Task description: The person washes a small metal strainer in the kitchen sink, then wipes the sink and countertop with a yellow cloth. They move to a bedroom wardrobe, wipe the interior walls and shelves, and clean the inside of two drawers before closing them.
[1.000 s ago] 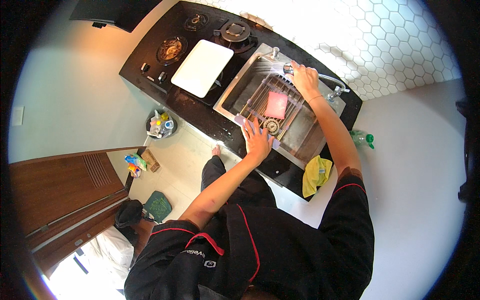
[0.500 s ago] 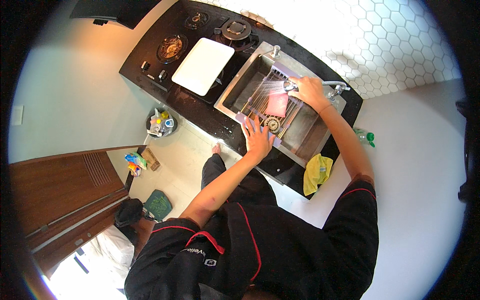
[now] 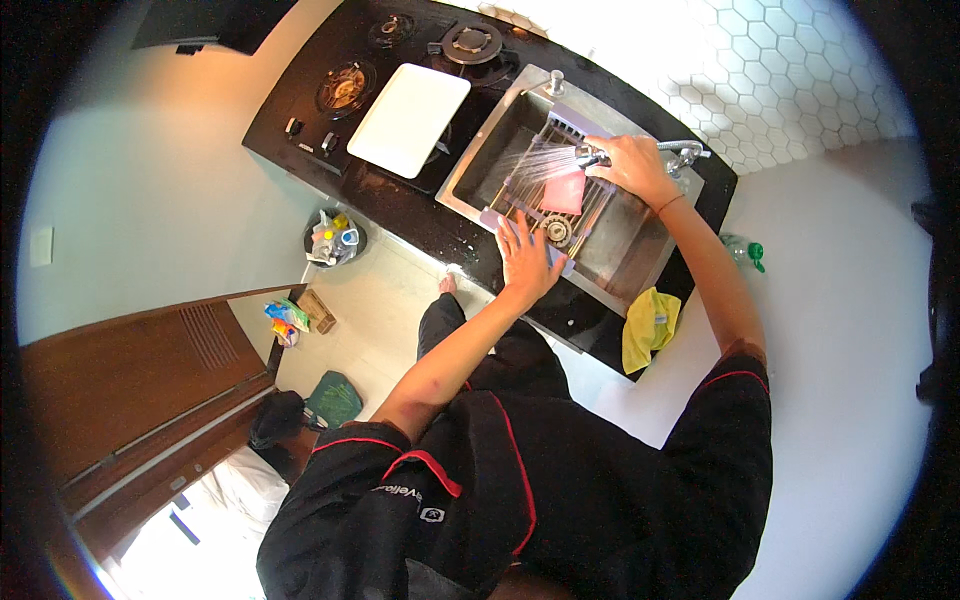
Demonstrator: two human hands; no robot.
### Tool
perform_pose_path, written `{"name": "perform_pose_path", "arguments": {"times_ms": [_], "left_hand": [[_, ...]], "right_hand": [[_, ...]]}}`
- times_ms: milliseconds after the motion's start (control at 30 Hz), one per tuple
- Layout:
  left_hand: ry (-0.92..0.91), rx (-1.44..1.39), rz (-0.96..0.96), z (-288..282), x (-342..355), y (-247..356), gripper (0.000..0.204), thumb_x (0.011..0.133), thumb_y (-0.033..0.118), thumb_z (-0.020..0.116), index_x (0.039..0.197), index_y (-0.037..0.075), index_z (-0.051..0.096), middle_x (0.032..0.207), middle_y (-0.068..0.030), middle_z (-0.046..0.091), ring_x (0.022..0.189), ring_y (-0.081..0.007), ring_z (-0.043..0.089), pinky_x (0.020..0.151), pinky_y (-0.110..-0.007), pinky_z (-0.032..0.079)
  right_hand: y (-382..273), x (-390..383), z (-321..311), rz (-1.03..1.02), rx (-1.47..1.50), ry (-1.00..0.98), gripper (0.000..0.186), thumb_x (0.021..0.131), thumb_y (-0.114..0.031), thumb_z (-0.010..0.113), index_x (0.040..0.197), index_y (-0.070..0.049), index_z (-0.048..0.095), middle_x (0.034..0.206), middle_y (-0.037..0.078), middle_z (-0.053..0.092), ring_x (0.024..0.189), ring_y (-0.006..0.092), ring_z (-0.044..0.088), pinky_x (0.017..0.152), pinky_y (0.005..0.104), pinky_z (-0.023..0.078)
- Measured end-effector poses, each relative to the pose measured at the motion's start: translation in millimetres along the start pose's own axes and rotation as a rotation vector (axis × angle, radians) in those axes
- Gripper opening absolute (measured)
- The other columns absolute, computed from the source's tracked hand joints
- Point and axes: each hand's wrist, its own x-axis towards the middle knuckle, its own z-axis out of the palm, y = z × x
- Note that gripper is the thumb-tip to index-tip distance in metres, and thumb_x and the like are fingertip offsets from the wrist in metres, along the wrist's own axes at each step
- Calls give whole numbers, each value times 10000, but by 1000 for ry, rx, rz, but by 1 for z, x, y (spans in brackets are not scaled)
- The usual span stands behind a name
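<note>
My right hand (image 3: 638, 165) is closed around a chrome pull-out faucet sprayer (image 3: 590, 155), which throws a fan of water leftward over the sink (image 3: 625, 255). Across the basin lies a drying rack (image 3: 522, 193) of metal rods with lilac ends. A pink sponge or cloth (image 3: 565, 192) rests on the rods under the sprayer. Closer to me on the rack sits a round metal burner part or strainer (image 3: 557, 230); its exact kind is unclear. My left hand (image 3: 527, 262) lies with fingers spread on the rack's near lilac end, beside that round part.
A white tray (image 3: 410, 120) lies on the black gas stove, left of the sink. A yellow cloth (image 3: 650, 330) hangs at the counter's right corner. A green-capped bottle (image 3: 745, 252) stands beyond it. Below the counter is a bin (image 3: 335, 240) filled with bottles.
The whole view has shifted slightly. My right hand still holds the running sprayer, its spray now aimed more directly leftward. My left hand stays on the rack's near end.
</note>
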Motion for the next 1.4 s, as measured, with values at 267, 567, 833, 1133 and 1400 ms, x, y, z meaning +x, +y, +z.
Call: {"name": "perform_pose_path", "arguments": {"times_ms": [267,567,833,1133,1400], "left_hand": [[8,306,-118,-22,35,-62,896,967,660,431,1553,-11,338,1623,-208,342,1560,-389,170,1152,-752,-99],[-97,275,280,-17,47,-43,987,812,842,517,1469,106,528,1627,-261,291,1557,-448,112,1117,-793,-71],[-293,290,181,-3,47,-23,851,878,806,449,1437,179,585,1636,-178,328,1550,-437,143,1127,-790,-58],[-265,281,301,34,44,10,818,892,730,520,1527,218,454,1637,-159,328,1539,-394,232,1089,-832,-56],[-247,329,261,34,37,19,654,913,598,534,1443,216,556,1608,-169,357,1510,-392,275,1090,-843,-21]], "right_hand": [[6,-21,-12,-96,75,71,560,805,-554,737,1276,-253,709,892,141,741,823,340,715,700,451,546],[8,-29,-2,-163,8,-86,585,752,-462,821,1292,-275,696,899,113,744,846,316,724,722,457,538],[7,-58,14,-263,-139,-276,589,692,-465,847,1230,-264,716,822,61,737,838,289,727,753,436,504],[21,-65,9,-345,-142,-474,519,676,-494,846,1157,-336,734,815,30,709,854,288,714,747,440,469],[22,-78,9,-350,-205,-559,477,650,-484,869,1096,-378,741,847,21,712,836,272,716,751,441,460]]}}
